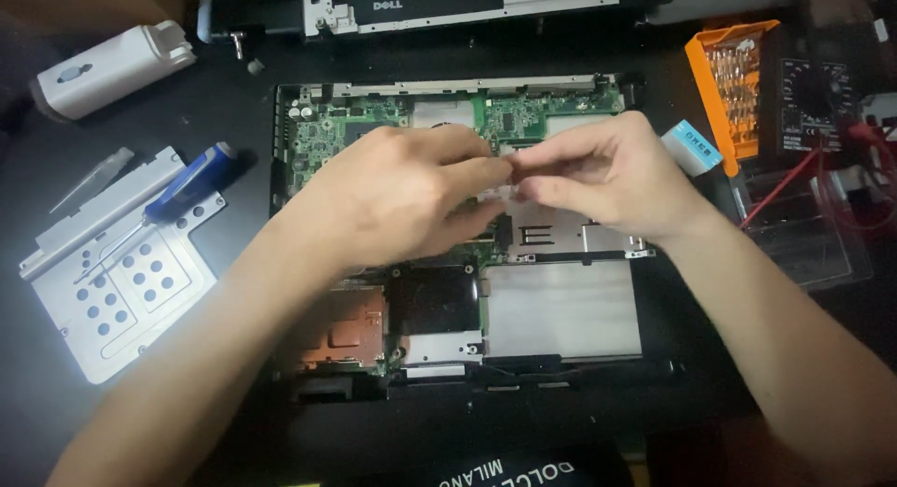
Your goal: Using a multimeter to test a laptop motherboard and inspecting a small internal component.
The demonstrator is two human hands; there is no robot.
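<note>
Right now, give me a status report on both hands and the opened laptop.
Left hand and right hand meet fingertip to fingertip on a small silver part, grip unclear. Opened laptop lies beneath them, circuit board exposed. Blue screwdriver rests aside on metal plate.

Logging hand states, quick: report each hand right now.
Left hand: fingers pinched on a small silver part above the opened laptop.
Right hand: fingers pinched on the same part.

An orange bit-set case (732, 85) stood open at the upper right, beside a small pale-blue labelled packet (693, 147). A clear plastic package (808, 235) lay below, near the right edge.
</note>
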